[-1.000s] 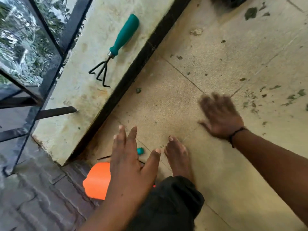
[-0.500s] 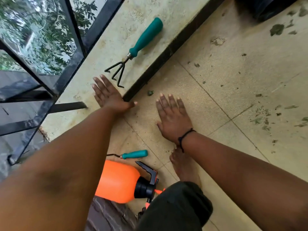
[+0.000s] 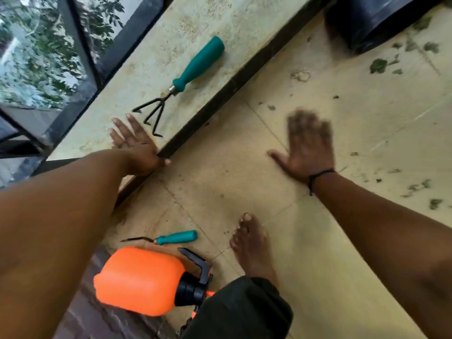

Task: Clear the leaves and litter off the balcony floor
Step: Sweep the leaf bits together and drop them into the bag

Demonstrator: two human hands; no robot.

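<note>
Green leaf scraps and smaller bits of litter lie scattered over the right side of the beige tiled balcony floor. My right hand is flat and blurred just above the tiles, fingers spread, holding nothing. My left hand rests palm down on the raised pale ledge, its thumb over the ledge's dark edge. Just beyond its fingers lies a green-handled hand rake.
An orange pump sprayer lies on its side at the bottom, with a small green-handled tool beside it. My bare foot stands on the tiles. A black pot stands top right. Black railing bars bound the ledge at left.
My right hand has swept to the right across the tiles, away from the ledge. My left hand stays planted on the ledge. The view has shifted slightly.
</note>
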